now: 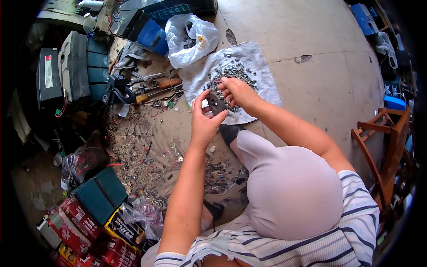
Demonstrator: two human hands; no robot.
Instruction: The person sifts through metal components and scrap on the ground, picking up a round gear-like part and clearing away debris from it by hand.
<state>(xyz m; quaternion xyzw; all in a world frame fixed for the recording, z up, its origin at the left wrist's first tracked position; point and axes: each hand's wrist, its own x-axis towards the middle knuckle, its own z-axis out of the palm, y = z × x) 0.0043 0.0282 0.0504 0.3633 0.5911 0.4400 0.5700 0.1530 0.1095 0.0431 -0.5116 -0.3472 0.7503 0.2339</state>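
Note:
My left hand (203, 119) grips a dark, rounded part with holes (216, 103) by its edge, between thumb and fingers. Just beyond and to the right of that part is my right hand (239, 92), its fingers curled and pinched together. Whatever its fingertips hold, if anything, is too small to make out. Both hands are over the near side of a white cloth (267, 91) spread on the floor. A heap of small metal screws and nuts (242, 73) lies on the cloth, partly hidden by my right hand.
A white plastic bag (178, 49) stands beyond the cloth. Screwdrivers with wooden handles (170, 83) and other tools lie left of it. Dirt and scraps (142, 138) cover the floor at left. Boxy batteries (75, 66) stand far left; a wooden stool (389, 147) is at right.

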